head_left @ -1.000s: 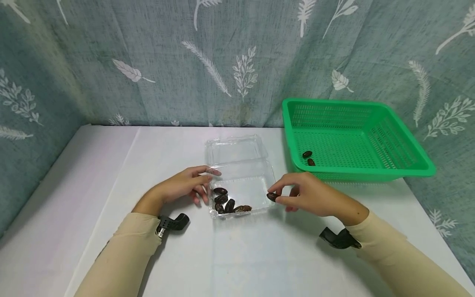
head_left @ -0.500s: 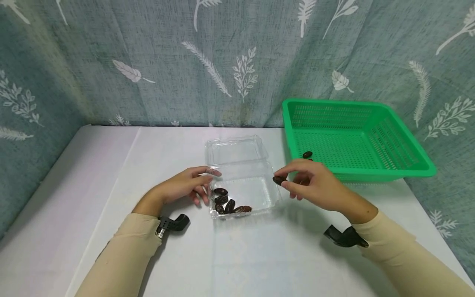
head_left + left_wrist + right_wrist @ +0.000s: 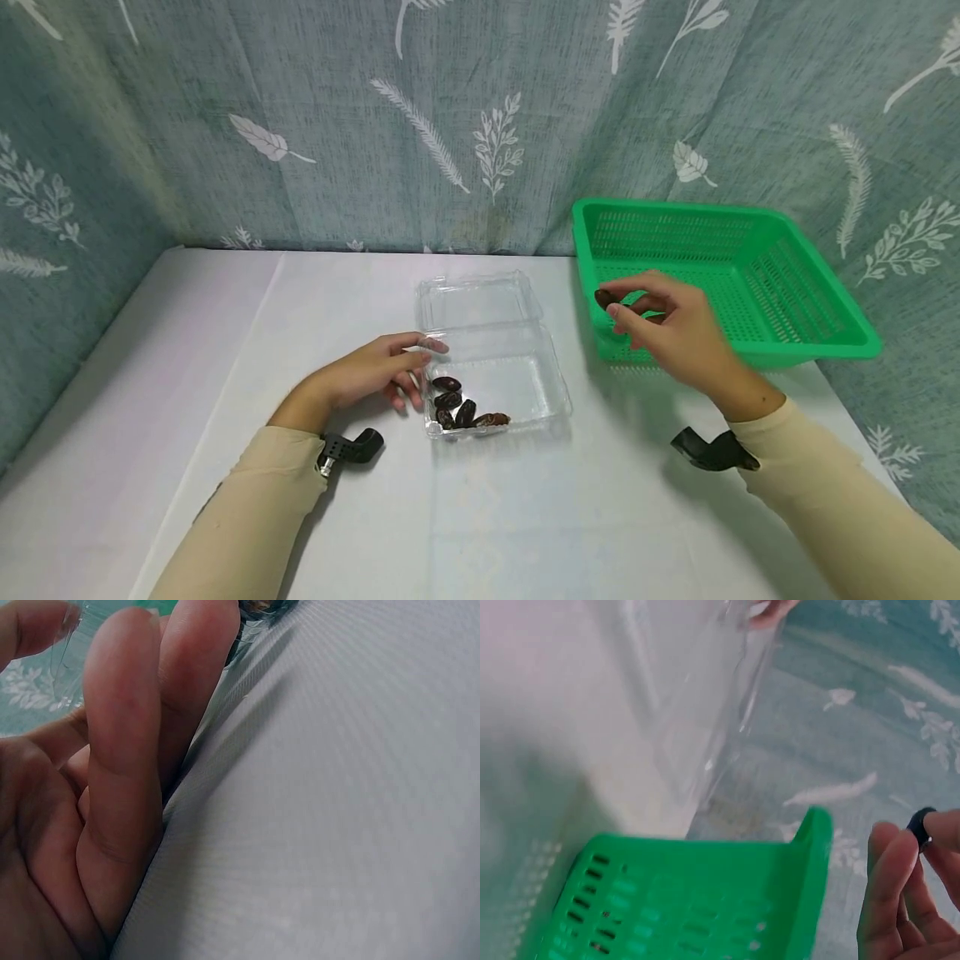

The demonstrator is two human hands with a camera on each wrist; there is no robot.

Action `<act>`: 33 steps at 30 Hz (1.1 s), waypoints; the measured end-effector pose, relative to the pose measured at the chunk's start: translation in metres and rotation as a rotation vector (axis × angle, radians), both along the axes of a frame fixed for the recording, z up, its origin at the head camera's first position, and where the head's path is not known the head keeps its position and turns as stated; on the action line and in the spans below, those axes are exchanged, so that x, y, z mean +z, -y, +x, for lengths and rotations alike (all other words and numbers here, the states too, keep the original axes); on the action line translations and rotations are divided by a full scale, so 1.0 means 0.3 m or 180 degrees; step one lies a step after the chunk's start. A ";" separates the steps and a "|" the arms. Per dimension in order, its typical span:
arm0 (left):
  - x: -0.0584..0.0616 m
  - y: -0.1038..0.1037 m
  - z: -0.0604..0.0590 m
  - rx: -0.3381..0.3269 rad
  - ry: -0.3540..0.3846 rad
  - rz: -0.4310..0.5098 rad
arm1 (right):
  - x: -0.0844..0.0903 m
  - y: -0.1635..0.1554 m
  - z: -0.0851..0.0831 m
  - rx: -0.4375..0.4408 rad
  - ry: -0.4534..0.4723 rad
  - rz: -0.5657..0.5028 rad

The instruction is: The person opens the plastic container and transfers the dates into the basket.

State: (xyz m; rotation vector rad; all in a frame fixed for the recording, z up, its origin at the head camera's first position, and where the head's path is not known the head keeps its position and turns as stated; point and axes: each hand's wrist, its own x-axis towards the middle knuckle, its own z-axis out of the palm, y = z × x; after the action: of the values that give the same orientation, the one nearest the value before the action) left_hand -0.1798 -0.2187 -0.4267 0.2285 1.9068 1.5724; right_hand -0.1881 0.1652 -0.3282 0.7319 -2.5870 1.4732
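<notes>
Dates were mid-transfer: the right hand (image 3: 663,321) pinched one dark, glossy, oval date (image 3: 604,298) between thumb and fingertips, held above the near-left corner of the green basket (image 3: 787,250) at the right of the bench (image 3: 187,350). Four or so dates (image 3: 461,408) were left in the near-left part of the clear clamshell box (image 3: 517,392), small, wrinkled and brown-black, lying close together. The left hand (image 3: 375,375) rested on the bench with relaxed fingers touching the box's left edge, gripping nothing; whether the basket held any dates I could not tell behind the right hand.
</notes>
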 end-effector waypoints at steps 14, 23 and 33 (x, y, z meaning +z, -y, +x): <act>-0.002 0.001 -0.005 -0.0022 0.0005 0.0027 | -0.013 -0.057 -0.118 -0.0481 0.0105 0.0518; 0.000 -0.005 -0.006 -0.0034 -0.0008 -0.0010 | -0.022 -0.095 -0.175 -0.0401 0.0433 0.0915; 0.000 -0.007 -0.001 -0.0003 -0.0017 -0.0030 | -0.048 -0.097 -0.226 -0.0235 0.0887 0.1237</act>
State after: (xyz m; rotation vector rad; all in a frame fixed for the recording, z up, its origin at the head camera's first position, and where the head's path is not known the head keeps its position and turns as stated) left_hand -0.1801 -0.2168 -0.4267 0.2295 1.9176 1.5633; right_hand -0.2560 0.1942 -0.3425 0.4788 -3.1244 1.1331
